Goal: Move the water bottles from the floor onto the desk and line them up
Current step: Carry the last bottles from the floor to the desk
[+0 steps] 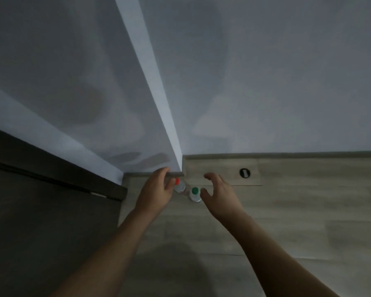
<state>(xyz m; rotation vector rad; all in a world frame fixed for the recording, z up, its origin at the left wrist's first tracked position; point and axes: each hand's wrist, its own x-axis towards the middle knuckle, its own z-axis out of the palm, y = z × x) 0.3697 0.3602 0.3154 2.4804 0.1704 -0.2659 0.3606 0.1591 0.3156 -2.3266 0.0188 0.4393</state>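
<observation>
Water bottles: two upright on the floor (287,211) by the wall corner, red-capped bottle (178,185) at 10 o'clock of the green-capped bottle (194,194), nearly touching. Your left hand (156,192) curls beside red, contact unclear; right hand (217,195), grip wide, holds nothing. Risk: crowded reach knocks one bottle into the other.

red cap (177,181) on clear bottle (180,187) | green cap (194,191) on clear bottle (195,197) | floor (287,211) pale wood-grain | wall (266,71) white | door (41,211) dark brown
</observation>
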